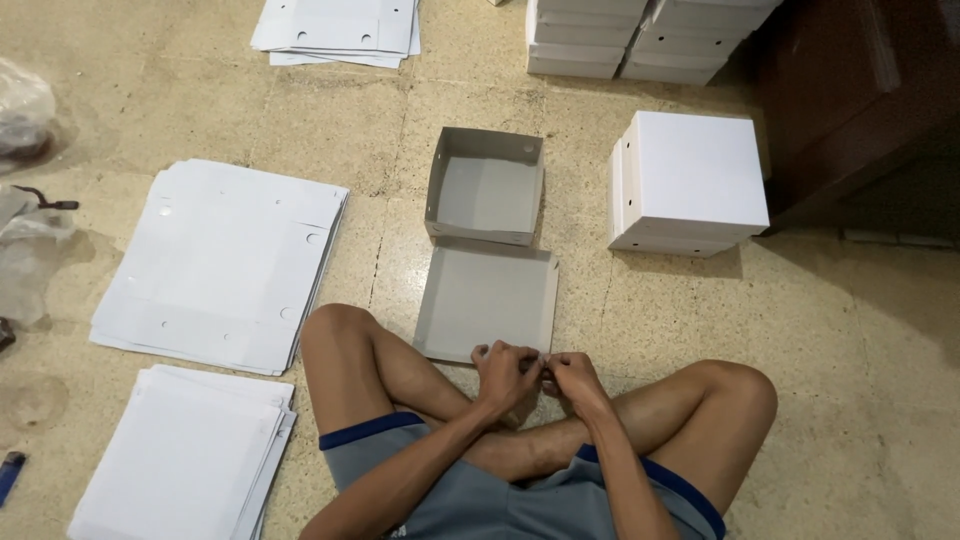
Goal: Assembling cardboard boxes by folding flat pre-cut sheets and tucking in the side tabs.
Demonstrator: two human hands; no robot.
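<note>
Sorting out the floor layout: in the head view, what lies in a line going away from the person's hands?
Hands → shallow grey tray → deeper open grey box → stacks of closed white boxes at the far edge.

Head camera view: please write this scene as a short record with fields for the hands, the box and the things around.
left hand: pinches the near edge of the open cardboard box
right hand: pinches the same edge, beside the left hand
open cardboard box: grey inside, on the floor before the crossed legs
flat cardboard sheets: white stacks at the left
closed white boxes: stacked at the right
lighter: blue, far left
</note>
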